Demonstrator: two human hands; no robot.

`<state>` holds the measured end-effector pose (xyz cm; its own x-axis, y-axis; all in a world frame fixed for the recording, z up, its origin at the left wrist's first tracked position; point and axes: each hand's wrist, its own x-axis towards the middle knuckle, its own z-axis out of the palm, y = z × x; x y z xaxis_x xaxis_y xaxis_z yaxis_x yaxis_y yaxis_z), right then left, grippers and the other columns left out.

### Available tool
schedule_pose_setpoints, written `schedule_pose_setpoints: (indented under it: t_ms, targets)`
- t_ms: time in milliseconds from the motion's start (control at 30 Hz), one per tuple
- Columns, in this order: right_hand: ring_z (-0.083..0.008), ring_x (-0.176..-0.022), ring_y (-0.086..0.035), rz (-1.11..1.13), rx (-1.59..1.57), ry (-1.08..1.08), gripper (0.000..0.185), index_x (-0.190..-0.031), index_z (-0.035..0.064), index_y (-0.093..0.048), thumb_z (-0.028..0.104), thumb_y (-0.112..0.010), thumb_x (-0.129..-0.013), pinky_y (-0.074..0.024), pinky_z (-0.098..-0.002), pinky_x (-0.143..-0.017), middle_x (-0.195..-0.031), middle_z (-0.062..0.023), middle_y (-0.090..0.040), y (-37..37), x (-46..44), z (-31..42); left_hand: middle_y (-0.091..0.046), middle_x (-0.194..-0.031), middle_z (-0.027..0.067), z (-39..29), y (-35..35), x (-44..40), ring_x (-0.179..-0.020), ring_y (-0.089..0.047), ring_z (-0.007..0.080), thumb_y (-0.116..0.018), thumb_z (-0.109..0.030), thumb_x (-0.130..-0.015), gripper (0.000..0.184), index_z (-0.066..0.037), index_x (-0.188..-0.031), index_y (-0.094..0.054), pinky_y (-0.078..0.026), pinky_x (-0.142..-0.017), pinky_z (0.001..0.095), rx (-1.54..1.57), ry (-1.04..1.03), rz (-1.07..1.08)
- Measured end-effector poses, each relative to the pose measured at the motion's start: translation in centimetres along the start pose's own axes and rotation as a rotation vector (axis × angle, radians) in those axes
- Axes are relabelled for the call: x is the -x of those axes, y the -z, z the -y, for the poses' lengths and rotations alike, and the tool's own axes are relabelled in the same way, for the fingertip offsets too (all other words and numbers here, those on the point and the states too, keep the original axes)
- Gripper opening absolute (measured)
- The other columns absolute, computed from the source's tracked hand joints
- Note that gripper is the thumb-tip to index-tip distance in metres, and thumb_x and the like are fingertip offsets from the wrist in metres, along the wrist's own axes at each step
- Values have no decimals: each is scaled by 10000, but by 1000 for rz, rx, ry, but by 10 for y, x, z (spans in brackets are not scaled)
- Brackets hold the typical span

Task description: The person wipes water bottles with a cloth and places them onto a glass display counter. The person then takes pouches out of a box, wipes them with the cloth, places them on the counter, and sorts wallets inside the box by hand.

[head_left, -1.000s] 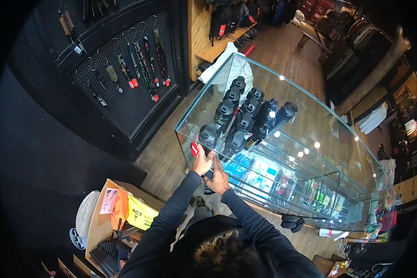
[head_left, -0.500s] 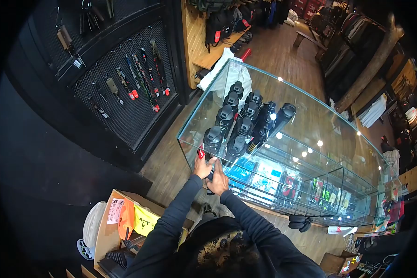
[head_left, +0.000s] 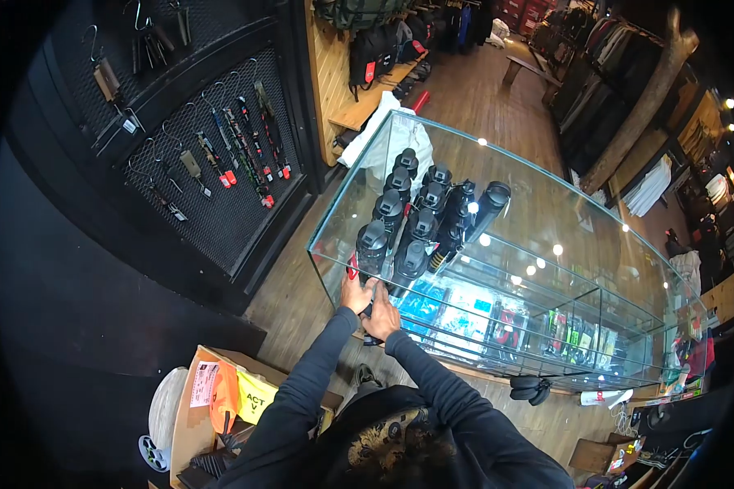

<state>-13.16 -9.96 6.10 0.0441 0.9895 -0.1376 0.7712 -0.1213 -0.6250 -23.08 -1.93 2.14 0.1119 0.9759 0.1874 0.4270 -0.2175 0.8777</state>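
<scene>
My left hand and my right hand meet at the near left edge of a glass display case. Both have their fingers closed around something dark, mostly hidden between them, that I cannot make out. Just above my left fingertips shows a red tag. Right beyond my hands stands a black bottle with a lidded top. Another black bottle is beside it, and several more form rows behind. At the right of the group, a taller black bottle leans in view.
Blue packets and other packaged goods lie inside the case. A cardboard box with orange and yellow bags is at lower left. Tagged straps hang on the mesh panel at left. A bench and clothing racks stand farther back.
The view has shifted slightly, so the case and bottles sit a little farther left. My hands stay together at the case edge, with the red tag now seen more edge-on.
</scene>
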Motion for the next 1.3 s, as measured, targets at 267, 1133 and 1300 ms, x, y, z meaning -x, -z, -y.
schedule_pose_setpoints:
  t_ms: [267, 1133, 1300]
  targets:
    - [-440, -1214, -545, 30, -22, -23, 1064, -1512, -74, -144, 197, -761, -688, -517, -452, -937, -1508, -316, -328, 4, -1, 4, -561, -1298, 249, 5, -4, -6, -1189, -524, 444, -711, -117, -795, 668, -29, -1396, -432, -407, -1034, 478, -1, -8, 15]
    - [-443, -1047, -632, -92, 26, 43, 1050, -1510, -56, -143, 207, -757, -700, -543, -497, -846, -1446, -285, -413, -14, -3, -9, -621, -1204, 227, -6, -15, -3, -1112, -578, 426, -785, -228, -787, 657, -47, -1345, -489, -450, -965, 478, -41, -80, -222]
    - [-456, -1045, -632, -161, 38, 109, 1043, -1512, -63, -137, 227, -747, -718, -536, -506, -864, -1490, -299, -361, -23, -5, -19, -605, -1233, 233, -11, -16, -2, -1137, -560, 431, -791, -271, -782, 693, -49, -1360, -478, -436, -987, 485, -60, -85, -226]
